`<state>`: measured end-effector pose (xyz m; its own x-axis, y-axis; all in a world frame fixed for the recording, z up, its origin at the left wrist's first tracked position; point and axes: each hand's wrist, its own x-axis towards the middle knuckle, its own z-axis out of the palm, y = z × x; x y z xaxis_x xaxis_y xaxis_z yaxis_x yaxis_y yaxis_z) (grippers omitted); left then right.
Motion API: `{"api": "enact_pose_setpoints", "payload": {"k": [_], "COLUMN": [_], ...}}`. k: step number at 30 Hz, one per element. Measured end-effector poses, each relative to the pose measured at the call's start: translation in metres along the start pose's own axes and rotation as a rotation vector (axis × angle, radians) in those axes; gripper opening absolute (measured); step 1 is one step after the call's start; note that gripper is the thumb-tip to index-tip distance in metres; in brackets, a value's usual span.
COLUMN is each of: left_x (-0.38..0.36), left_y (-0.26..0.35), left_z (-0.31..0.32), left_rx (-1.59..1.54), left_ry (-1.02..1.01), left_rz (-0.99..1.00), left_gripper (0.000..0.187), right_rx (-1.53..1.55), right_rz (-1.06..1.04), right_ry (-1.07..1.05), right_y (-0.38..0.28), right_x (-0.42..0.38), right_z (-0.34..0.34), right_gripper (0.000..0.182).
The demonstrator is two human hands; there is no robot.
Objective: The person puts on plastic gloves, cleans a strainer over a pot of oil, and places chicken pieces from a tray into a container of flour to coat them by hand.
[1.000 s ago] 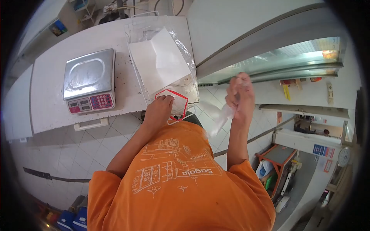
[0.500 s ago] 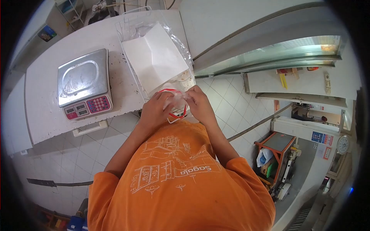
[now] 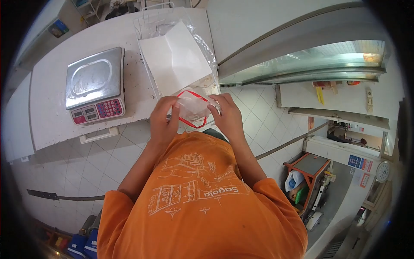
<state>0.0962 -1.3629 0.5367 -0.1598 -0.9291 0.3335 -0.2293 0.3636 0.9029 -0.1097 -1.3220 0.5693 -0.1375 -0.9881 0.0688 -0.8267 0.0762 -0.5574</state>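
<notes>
A clear plastic bag (image 3: 192,106) with a red band round its mouth is stretched between my two hands, in front of my orange shirt. My left hand (image 3: 165,116) pinches the rim on the left side. On the opposite side my right hand (image 3: 225,114) grips the rim between thumb and fingers. The mouth is spread apart, and the red band forms a loop. Just beyond the bag, white paper sheets (image 3: 177,58) lie in a wire rack (image 3: 148,77) on the white table. Crumpled clear plastic (image 3: 200,41) shows beside the paper.
A digital weighing scale (image 3: 95,84) stands on the white table (image 3: 47,99), to the left. A glass-fronted case (image 3: 302,64) runs along the right. Lower right is an orange-framed stand (image 3: 308,168) with bags inside. Blue boxes (image 3: 82,245) sit at the lower left.
My hands have moved apart, and the bag between them has gone from bunched to spread, with its red-banded mouth opened. The view has shifted slightly.
</notes>
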Motion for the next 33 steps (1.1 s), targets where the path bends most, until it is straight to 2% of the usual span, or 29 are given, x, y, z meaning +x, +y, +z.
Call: {"api": "enact_pose_setpoints", "payload": {"k": [1,3,4,6,7,8,9,10,12,14,16,17,19,20,22,23,24,26,27,28,30,31,32,33], "left_x": [-0.002,-0.006,-0.004,0.0,-0.001,-0.003,-0.005,-0.007,-0.013,-0.026,-0.042,-0.051,-0.074,-0.083,-0.095,-0.102,-0.109,-0.131,-0.146,-0.164,-0.203,-0.225,-0.241,-0.256], "left_y": [0.002,0.006,0.011,0.021,0.021,0.019,0.018,0.018,0.018,0.013,0.014,0.019,0.026,0.034,0.053,0.065,0.077,0.092,0.095,0.1,0.105,0.113,0.129,0.147], "left_z": [-0.004,-0.011,-0.013,-0.016,-0.022,-0.029,-0.036,-0.041,-0.052,-0.058,-0.06,-0.056,-0.049,-0.043,-0.02,-0.008,0.005,0.029,0.041,0.055,0.083,0.103,0.125,0.145], "left_rx": [0.005,-0.133,-0.124,-0.373,-0.364,-0.425,-0.486,-0.476,-0.764,-0.785,-0.81,-0.818,-0.874,-0.862,-0.954,-0.941,-0.982,-1.001,-0.987,-0.967,-0.923,-0.923,-0.909,-1.016], "left_ry": [0.004,0.114,0.122,0.439,0.447,0.504,0.565,0.588,0.59,0.65,0.738,0.787,0.834,0.876,0.928,0.97,1.029,1.154,1.19,1.224,1.342,1.392,1.442,1.536], "left_rz": [-0.002,-0.208,-0.208,-0.249,-0.244,-0.367,-0.49,-0.485,-0.598,-0.612,-0.624,-0.61,-0.61,-0.594,-0.469,-0.443,-0.412,-0.346,-0.266,-0.19,-0.184,-0.217,-0.218,-0.267], "left_gripper": [0.011,0.012,0.012,0.017,0.017,0.018,0.019,0.019,0.026,0.026,0.027,0.027,0.028,0.028,0.029,0.029,0.03,0.032,0.034,0.035,0.038,0.043,0.043,0.047], "right_rx": [0.003,0.069,0.078,-0.259,-0.398,-0.393,-0.499,-0.606,-0.621,-0.465,-0.319,-0.308,0.155,0.164,1.07,1.086,1.085,0.678,0.633,0.619,0.874,0.78,0.766,0.633], "right_rz": [-0.004,-0.327,-0.335,-0.442,-0.425,-0.44,-0.47,-0.504,-0.551,-0.663,-0.654,-0.706,-0.563,-0.599,-0.376,-0.212,-0.246,-0.265,-0.166,-0.204,-0.231,-0.331,-0.336,-0.419], "right_ry": [-0.003,-0.008,-0.011,-0.273,-0.38,-0.378,-0.538,-0.699,-0.783,-0.564,-0.477,-0.501,-0.51,-0.533,-0.826,-0.867,-0.913,-1.167,-1.301,-1.361,-1.182,-1.166,-1.214,-1.199], "right_y": [-0.004,-0.011,-0.012,-0.007,-0.006,-0.001,0.004,-0.001,-0.008,-0.006,-0.026,-0.029,-0.028,-0.025,-0.022,-0.035,-0.032,-0.015,-0.01,0.001,0.025,0.035,0.045,0.05], "right_x": [-0.004,-0.007,-0.007,-0.001,0.007,0.019,0.031,0.043,0.049,0.042,0.03,0.026,0.019,0.011,-0.012,-0.033,-0.043,-0.061,-0.061,-0.068,-0.083,-0.088,-0.097,-0.105], "right_z": [0.001,0.006,0.014,0.04,0.052,0.063,0.074,0.078,0.076,0.062,0.014,-0.003,-0.025,-0.02,-0.002,-0.004,0.001,0.009,0.0,-0.003,-0.003,-0.011,-0.021,-0.028], "right_gripper": [0.02,0.022,0.022,0.018,0.018,0.018,0.016,0.015,0.017,0.015,0.026,0.026,0.038,0.038,0.042,0.033,0.033,0.023,0.019,0.019,0.017,0.017,0.017,0.016]}}
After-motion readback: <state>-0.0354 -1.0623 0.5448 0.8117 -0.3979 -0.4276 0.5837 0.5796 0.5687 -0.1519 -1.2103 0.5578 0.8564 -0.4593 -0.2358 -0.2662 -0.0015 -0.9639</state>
